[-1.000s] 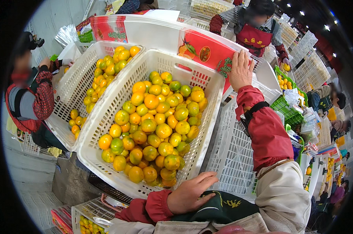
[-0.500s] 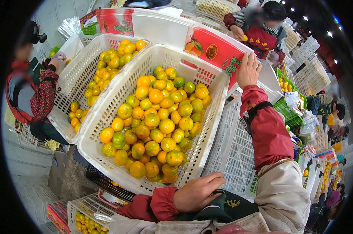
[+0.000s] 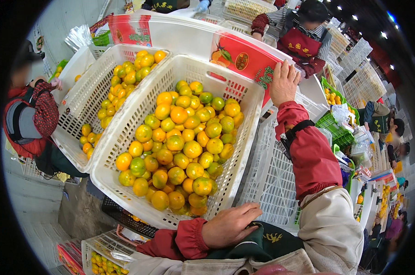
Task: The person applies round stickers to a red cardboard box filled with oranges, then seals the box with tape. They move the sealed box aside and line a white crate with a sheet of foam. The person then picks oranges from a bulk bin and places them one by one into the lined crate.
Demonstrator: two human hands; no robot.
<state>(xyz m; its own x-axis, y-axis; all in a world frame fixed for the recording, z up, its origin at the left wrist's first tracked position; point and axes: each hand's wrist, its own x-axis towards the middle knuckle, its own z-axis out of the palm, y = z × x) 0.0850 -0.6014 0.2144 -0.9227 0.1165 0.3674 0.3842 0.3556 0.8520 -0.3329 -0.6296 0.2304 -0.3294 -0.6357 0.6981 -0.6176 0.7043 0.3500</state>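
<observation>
My right hand [image 3: 284, 85] reaches forward and rests on the corner of a red printed panel [image 3: 244, 56], its fingers stretched over the edge. My left hand [image 3: 230, 224] lies close to my body beside the dark green apron [image 3: 267, 238], fingers extended and nothing visible in them. Between my arms and the panel stands a white slatted crate [image 3: 104, 176], tilted in view. It is well filled with orange-and-green citrus fruit [image 3: 182, 145], which neither hand touches.
A second white crate [image 3: 72, 110] with similar fruit adjoins on the left, where a co-worker [image 3: 28, 110] stands. Another co-worker [image 3: 301, 39] is beyond the panel. Grey slatted crates [image 3: 274, 174] lie at my right, with green baskets [image 3: 333, 128] farther out. A black crate [image 3: 125, 215] sits below.
The view has shifted slightly. My hands keep their places on the panel and by the apron. Beyond the panel, the co-worker has shifted, and the fruit in that person's hand no longer shows.
</observation>
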